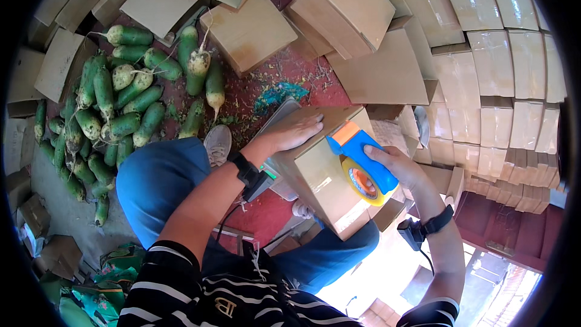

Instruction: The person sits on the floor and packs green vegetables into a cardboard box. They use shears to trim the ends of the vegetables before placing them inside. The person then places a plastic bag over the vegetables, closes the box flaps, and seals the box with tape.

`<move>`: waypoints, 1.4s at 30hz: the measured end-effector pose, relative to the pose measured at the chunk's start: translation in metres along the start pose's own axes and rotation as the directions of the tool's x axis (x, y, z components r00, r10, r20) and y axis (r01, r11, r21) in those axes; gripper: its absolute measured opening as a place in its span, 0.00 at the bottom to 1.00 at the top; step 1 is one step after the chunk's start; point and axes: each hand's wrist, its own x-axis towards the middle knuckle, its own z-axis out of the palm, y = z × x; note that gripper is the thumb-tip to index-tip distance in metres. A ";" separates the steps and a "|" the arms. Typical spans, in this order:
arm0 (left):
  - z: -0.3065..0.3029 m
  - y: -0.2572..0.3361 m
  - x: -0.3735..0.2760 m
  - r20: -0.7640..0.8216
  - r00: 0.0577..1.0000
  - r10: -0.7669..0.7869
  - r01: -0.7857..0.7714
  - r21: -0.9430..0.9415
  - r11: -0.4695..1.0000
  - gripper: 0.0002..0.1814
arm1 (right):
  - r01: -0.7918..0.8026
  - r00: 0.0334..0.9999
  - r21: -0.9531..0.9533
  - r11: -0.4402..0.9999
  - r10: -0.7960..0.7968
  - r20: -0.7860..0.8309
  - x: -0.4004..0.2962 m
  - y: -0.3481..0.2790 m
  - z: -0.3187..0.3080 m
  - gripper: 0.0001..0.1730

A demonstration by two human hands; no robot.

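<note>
A closed cardboard carton [313, 163] stands tilted between my knees. My left hand [297, 132] lies flat on its upper face, fingers stretched toward the far edge. My right hand [395, 165] grips a blue tape dispenser [363, 147] with an orange guard [344, 132] at its front. The guard is at the carton's upper right edge. In the dispenser sits a yellow-rimmed roll of packing tape [363, 184]. A shiny strip of tape [352, 215] shows on the carton's near side face. The fingers of my right hand are partly hidden behind the dispenser.
Many green radishes [122, 100] with pale root ends lie heaped at left. Loose cardboard boxes [254, 32] stand ahead on the littered red floor. Taped cartons [490, 63] are stacked high at right. Green patterned bags [100, 290] lie at lower left.
</note>
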 end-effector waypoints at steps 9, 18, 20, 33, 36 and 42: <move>-0.001 -0.065 0.012 -0.021 1.000 0.006 -0.011 -0.235 0.972 0.31 | 0.013 1.000 -0.008 1.000 -0.014 -0.022 0.004 -0.001 0.005 0.43; -0.004 0.037 -0.031 0.041 0.995 0.091 -0.093 0.064 0.994 0.36 | 0.032 0.999 -0.001 0.999 -0.032 0.029 0.008 0.004 0.000 0.42; -0.004 0.040 -0.038 0.043 0.986 0.162 -0.166 0.122 0.979 0.37 | 0.046 0.999 -0.013 0.999 -0.045 0.028 0.007 0.002 0.000 0.41; 0.006 0.059 -0.044 -0.055 0.988 0.144 -0.151 -0.184 0.971 0.35 | 0.098 0.995 -0.024 0.995 -0.097 0.029 -0.004 0.046 -0.015 0.45; 0.009 0.052 -0.043 -0.067 0.980 0.187 -0.199 -0.305 0.931 0.35 | 0.059 0.998 0.042 0.997 -0.060 0.028 -0.029 0.078 -0.019 0.46; 0.012 0.073 -0.053 -0.081 0.989 0.123 -0.144 -0.348 0.926 0.34 | -0.069 0.998 0.009 0.998 0.069 -0.016 -0.075 0.166 -0.031 0.40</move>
